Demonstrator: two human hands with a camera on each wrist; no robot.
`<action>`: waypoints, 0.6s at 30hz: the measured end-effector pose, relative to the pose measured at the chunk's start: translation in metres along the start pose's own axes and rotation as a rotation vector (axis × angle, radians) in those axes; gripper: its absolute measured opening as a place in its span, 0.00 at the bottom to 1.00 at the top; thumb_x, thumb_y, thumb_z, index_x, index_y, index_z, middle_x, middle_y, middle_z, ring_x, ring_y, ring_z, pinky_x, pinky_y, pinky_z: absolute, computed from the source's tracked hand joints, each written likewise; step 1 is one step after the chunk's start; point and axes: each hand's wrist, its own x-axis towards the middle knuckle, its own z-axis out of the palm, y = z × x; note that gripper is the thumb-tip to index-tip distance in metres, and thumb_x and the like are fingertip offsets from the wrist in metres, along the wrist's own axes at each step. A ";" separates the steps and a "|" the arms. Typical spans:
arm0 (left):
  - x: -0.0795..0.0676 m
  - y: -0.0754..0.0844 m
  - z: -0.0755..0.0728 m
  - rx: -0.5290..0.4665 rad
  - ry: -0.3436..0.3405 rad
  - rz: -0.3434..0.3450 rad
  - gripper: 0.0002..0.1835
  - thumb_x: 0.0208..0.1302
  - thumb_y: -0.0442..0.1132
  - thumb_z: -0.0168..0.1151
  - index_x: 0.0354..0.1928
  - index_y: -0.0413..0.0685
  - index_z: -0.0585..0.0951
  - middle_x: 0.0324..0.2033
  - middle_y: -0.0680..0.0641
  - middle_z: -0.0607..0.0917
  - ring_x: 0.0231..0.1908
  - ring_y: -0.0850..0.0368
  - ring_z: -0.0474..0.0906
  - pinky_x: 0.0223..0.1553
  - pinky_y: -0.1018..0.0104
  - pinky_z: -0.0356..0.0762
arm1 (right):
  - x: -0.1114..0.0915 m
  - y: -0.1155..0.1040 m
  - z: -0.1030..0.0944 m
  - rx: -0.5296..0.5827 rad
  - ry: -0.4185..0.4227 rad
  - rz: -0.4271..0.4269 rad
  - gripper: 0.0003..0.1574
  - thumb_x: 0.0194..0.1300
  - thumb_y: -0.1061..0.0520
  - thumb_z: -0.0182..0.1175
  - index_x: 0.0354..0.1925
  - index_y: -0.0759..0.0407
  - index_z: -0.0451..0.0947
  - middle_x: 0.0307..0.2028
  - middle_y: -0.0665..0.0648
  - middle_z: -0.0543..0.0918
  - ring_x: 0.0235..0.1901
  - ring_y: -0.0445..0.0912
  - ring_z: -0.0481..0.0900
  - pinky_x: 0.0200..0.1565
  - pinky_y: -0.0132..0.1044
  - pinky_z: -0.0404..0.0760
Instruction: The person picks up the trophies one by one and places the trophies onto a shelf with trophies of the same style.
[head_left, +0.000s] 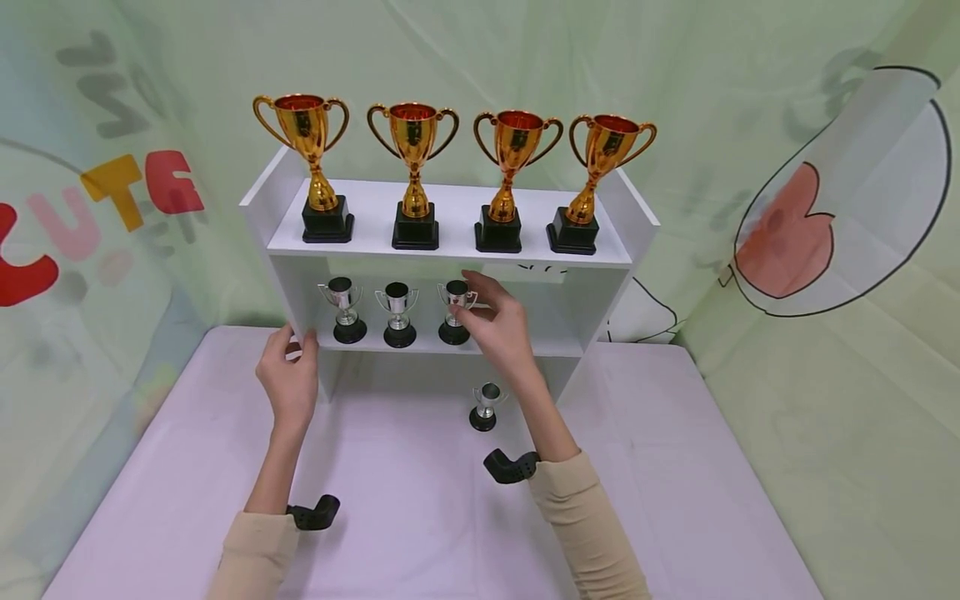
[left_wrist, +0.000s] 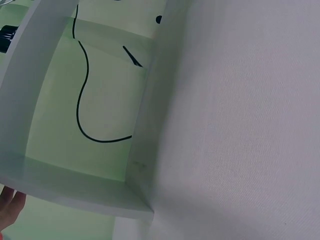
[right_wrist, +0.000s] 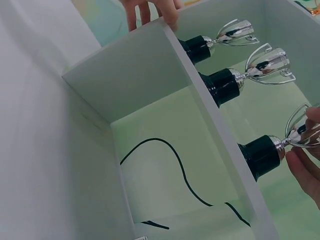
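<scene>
My right hand (head_left: pixel 498 329) pinches the upper part of a small silver trophy cup (head_left: pixel 453 312) with a black base. In the right wrist view, that cup's base (right_wrist: pixel 261 157) stands on the middle board of a white shelf unit (head_left: pixel 450 350). Two matching silver cups (head_left: pixel 347 310) (head_left: pixel 397 314) stand upright to its left. My left hand (head_left: pixel 291 379) holds the unit's left side panel by its front edge, fingers on the outer face. A fourth silver cup (head_left: pixel 486 407) stands on the table, below my right wrist.
Several large gold trophies (head_left: pixel 414 158) with black bases line the top board. Under the unit spreads a table with a pale cloth (head_left: pixel 405 500). Printed green curtains (head_left: pixel 847 350) surround it behind and at both sides. Each wrist carries a black camera mount (head_left: pixel 512 467).
</scene>
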 end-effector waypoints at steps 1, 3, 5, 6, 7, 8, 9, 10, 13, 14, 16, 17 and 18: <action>0.000 0.000 0.000 0.001 0.000 -0.001 0.15 0.70 0.32 0.62 0.56 0.41 0.86 0.46 0.37 0.86 0.38 0.54 0.79 0.36 0.85 0.74 | 0.000 0.000 -0.001 -0.003 -0.001 -0.005 0.33 0.65 0.62 0.68 0.68 0.58 0.76 0.62 0.61 0.81 0.55 0.55 0.83 0.58 0.43 0.84; 0.000 0.000 0.001 0.003 0.000 -0.005 0.15 0.70 0.32 0.62 0.56 0.41 0.86 0.46 0.37 0.86 0.38 0.56 0.79 0.36 0.85 0.74 | 0.000 0.002 -0.001 -0.011 -0.002 -0.014 0.34 0.64 0.62 0.68 0.68 0.58 0.75 0.63 0.61 0.81 0.56 0.55 0.82 0.59 0.43 0.84; -0.001 0.000 0.001 0.006 0.001 -0.012 0.15 0.70 0.33 0.62 0.56 0.42 0.86 0.46 0.37 0.86 0.38 0.60 0.79 0.36 0.85 0.74 | 0.000 0.003 -0.002 -0.018 -0.003 -0.023 0.34 0.64 0.62 0.68 0.68 0.58 0.75 0.64 0.61 0.80 0.56 0.55 0.82 0.59 0.42 0.83; -0.001 0.000 0.001 0.005 0.001 -0.014 0.15 0.70 0.33 0.62 0.56 0.42 0.86 0.47 0.38 0.86 0.37 0.61 0.78 0.36 0.85 0.74 | -0.001 0.003 -0.003 -0.021 -0.003 -0.028 0.34 0.64 0.62 0.68 0.68 0.58 0.75 0.63 0.61 0.81 0.56 0.55 0.83 0.58 0.42 0.83; -0.001 0.001 0.001 0.006 0.000 -0.015 0.15 0.70 0.33 0.62 0.56 0.42 0.86 0.47 0.38 0.86 0.37 0.63 0.78 0.36 0.85 0.74 | -0.001 0.004 -0.003 -0.016 -0.002 -0.034 0.34 0.64 0.62 0.69 0.68 0.59 0.75 0.63 0.62 0.81 0.55 0.55 0.83 0.58 0.43 0.84; -0.001 0.001 0.001 0.005 0.000 -0.015 0.15 0.70 0.33 0.62 0.56 0.42 0.86 0.47 0.38 0.86 0.37 0.65 0.77 0.36 0.85 0.74 | -0.001 0.004 -0.004 -0.009 0.000 -0.041 0.34 0.64 0.63 0.69 0.68 0.60 0.75 0.62 0.62 0.81 0.55 0.56 0.83 0.58 0.43 0.84; -0.001 0.001 0.001 0.004 0.001 -0.013 0.15 0.69 0.32 0.62 0.56 0.41 0.86 0.46 0.38 0.86 0.37 0.66 0.77 0.36 0.85 0.74 | -0.002 0.004 -0.005 -0.002 0.002 -0.048 0.34 0.63 0.63 0.69 0.67 0.60 0.75 0.61 0.63 0.82 0.54 0.56 0.83 0.58 0.43 0.84; -0.001 0.001 0.001 0.005 0.003 -0.013 0.15 0.69 0.32 0.62 0.56 0.41 0.86 0.46 0.38 0.87 0.36 0.68 0.77 0.36 0.85 0.74 | -0.003 0.004 -0.006 0.000 0.005 -0.057 0.34 0.63 0.63 0.69 0.67 0.61 0.76 0.61 0.63 0.82 0.54 0.56 0.83 0.57 0.43 0.84; -0.001 0.000 0.001 0.007 0.007 -0.009 0.15 0.69 0.32 0.62 0.55 0.40 0.86 0.46 0.38 0.87 0.35 0.72 0.76 0.35 0.86 0.73 | -0.007 0.005 -0.009 0.010 0.020 -0.072 0.32 0.63 0.64 0.70 0.65 0.62 0.77 0.58 0.63 0.84 0.53 0.56 0.84 0.56 0.43 0.85; -0.001 0.000 0.001 0.008 0.007 -0.009 0.15 0.69 0.32 0.62 0.55 0.40 0.86 0.46 0.38 0.87 0.35 0.72 0.76 0.35 0.86 0.74 | -0.009 0.006 -0.011 0.012 0.023 -0.076 0.32 0.63 0.64 0.70 0.65 0.62 0.77 0.58 0.63 0.84 0.53 0.56 0.84 0.56 0.43 0.85; 0.000 -0.001 0.001 0.007 0.008 -0.007 0.14 0.69 0.32 0.62 0.55 0.40 0.86 0.45 0.38 0.86 0.35 0.73 0.76 0.36 0.85 0.74 | -0.012 0.007 -0.014 0.014 0.031 -0.078 0.31 0.63 0.65 0.70 0.64 0.62 0.78 0.57 0.63 0.84 0.52 0.56 0.85 0.55 0.43 0.85; 0.000 -0.001 0.001 0.006 0.008 -0.006 0.14 0.69 0.32 0.62 0.55 0.40 0.86 0.45 0.38 0.86 0.35 0.73 0.76 0.36 0.85 0.74 | -0.014 0.008 -0.015 0.021 0.033 -0.078 0.31 0.62 0.65 0.70 0.64 0.62 0.78 0.56 0.63 0.85 0.52 0.56 0.85 0.55 0.44 0.85; 0.000 -0.001 0.001 0.008 0.009 -0.004 0.14 0.69 0.32 0.62 0.55 0.40 0.86 0.45 0.38 0.86 0.35 0.73 0.76 0.36 0.85 0.74 | -0.017 0.009 -0.016 0.027 0.034 -0.078 0.31 0.62 0.65 0.70 0.64 0.62 0.78 0.56 0.63 0.85 0.52 0.56 0.85 0.56 0.44 0.85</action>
